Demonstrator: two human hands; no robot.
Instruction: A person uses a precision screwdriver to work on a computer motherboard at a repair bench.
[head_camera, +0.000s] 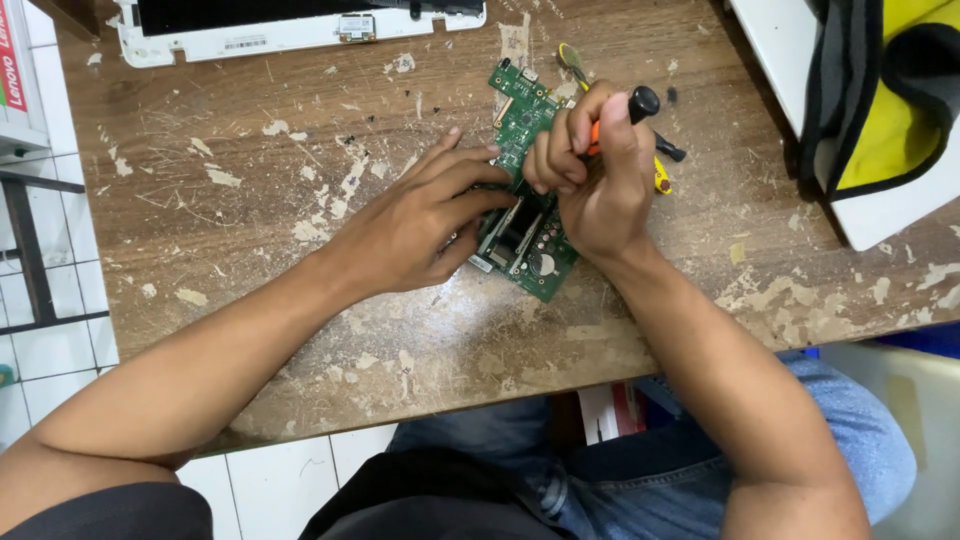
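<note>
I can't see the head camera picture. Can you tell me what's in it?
Two hands work on a green circuit board on a worn wooden table. The left hand presses the board flat, and the right hand grips an orange-and-black screwdriver above it.

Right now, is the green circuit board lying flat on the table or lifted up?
Flat. The board lies on the wooden table; the left hand presses on it, and the right hand grips a screwdriver over it.

A worn wooden table (250, 210) carries a green circuit board (527, 120), white laptop casing (230, 40) and screwdrivers (662, 165).
</note>
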